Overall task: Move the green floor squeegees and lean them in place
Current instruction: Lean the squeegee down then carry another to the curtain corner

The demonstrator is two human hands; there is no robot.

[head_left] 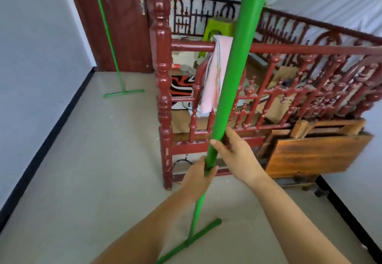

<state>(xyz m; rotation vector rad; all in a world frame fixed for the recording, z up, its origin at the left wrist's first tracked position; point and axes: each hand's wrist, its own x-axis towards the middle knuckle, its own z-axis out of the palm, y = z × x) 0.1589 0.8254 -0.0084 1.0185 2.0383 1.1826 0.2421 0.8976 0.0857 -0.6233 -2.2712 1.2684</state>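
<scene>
A green floor squeegee (231, 73) stands nearly upright in front of me, its long handle running from the top of the view down to a crossbar head (192, 241) on the floor. My left hand (201, 178) grips the handle low down. My right hand (235, 150) is wrapped around it just above. A second green squeegee (107, 32) leans against the dark red door (124, 26) at the far left, with its head (124, 93) resting on the floor.
A dark red wooden bed frame (163, 90) with a carved railing stands right behind the held handle, a pink towel (213, 77) draped over its rail. A folded wooden table (318, 152) leans against the bed at right. White walls with black skirting bound the beige floor.
</scene>
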